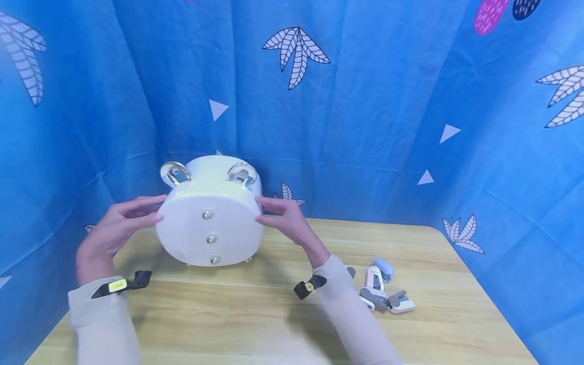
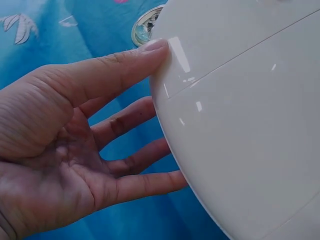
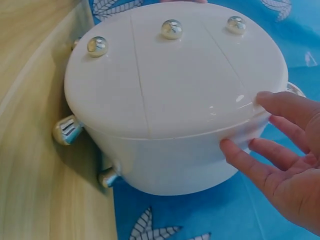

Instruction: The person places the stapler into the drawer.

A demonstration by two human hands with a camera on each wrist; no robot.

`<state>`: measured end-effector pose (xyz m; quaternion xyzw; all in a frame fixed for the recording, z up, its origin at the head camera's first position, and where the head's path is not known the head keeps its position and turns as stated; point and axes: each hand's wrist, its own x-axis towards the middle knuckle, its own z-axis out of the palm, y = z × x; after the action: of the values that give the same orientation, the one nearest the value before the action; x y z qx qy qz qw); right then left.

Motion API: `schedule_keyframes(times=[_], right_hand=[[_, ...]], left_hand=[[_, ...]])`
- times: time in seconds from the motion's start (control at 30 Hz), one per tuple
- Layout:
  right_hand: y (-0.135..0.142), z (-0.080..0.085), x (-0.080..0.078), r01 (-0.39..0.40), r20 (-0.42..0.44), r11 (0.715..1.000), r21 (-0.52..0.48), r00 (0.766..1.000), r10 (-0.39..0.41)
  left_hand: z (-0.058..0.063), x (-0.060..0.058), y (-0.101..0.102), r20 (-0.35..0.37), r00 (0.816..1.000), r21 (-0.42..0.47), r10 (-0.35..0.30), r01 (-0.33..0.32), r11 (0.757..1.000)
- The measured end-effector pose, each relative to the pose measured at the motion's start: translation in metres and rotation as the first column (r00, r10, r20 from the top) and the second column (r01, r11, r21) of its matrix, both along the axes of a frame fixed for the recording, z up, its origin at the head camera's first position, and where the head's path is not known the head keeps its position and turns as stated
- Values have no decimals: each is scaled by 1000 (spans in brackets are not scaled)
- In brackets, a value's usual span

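A glossy white drawer box (image 1: 210, 230) with two silvery ear shapes on top stands at the left of the table. Three round metallic knobs run down its front, and thin seams divide that face into drawers. My left hand (image 1: 120, 223) touches the box's left side, its thumb at the front edge and its fairly straight fingers along the side in the left wrist view. On the opposite side, my right hand (image 1: 285, 218) rests extended fingertips near the front rim. Short metallic feet (image 3: 66, 130) show under the box in the right wrist view.
Several small staplers (image 1: 376, 291) in grey, white and blue lie in a cluster on the wooden table (image 1: 228, 324), beside the right forearm. A blue patterned curtain (image 1: 365, 126) hangs close behind the box and round both sides.
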<state>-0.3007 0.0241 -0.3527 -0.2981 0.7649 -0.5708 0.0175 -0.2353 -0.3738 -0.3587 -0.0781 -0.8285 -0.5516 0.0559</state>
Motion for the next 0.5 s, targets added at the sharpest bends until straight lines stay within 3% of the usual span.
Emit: schedule_keyframes(times=[0.3,0.5], right_hand=[[42,-1,8,45,25,998,-32,999,-44],[70,-1,12,83,29,996,-22,996,-82]], left_hand=[[5,-16,33,-73,991,-2,-111,111,994],[10,-25,59,-49,987,-3,-150,150,989]])
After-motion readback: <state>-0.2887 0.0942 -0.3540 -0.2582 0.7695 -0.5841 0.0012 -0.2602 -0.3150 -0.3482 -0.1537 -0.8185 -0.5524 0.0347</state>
